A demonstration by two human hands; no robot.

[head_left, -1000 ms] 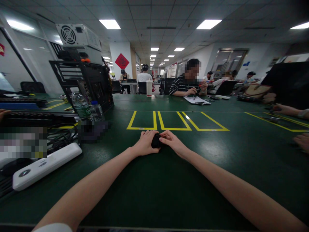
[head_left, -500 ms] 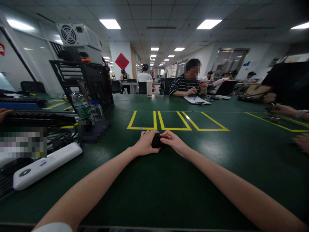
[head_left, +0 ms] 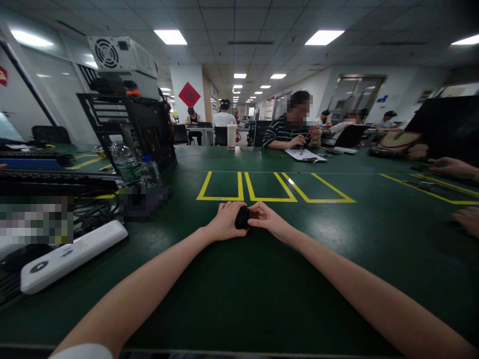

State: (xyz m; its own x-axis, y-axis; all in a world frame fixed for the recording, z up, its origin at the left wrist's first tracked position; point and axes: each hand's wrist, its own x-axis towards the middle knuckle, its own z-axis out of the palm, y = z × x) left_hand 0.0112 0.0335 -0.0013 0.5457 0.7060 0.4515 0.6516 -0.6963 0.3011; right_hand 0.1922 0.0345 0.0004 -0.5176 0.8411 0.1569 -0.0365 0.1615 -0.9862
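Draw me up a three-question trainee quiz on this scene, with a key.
1. True or false: the left grip and the right grip are at the same black object.
2. Which colour is the tape on the green table?
A) red
B) yellow
C) white
3. Fill in the blank: the smaller clear bottle, beside the larger bottle, has a ____ cap.

Key:
1. True
2. B
3. blue

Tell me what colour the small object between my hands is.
The small object is black; the head view shows it.
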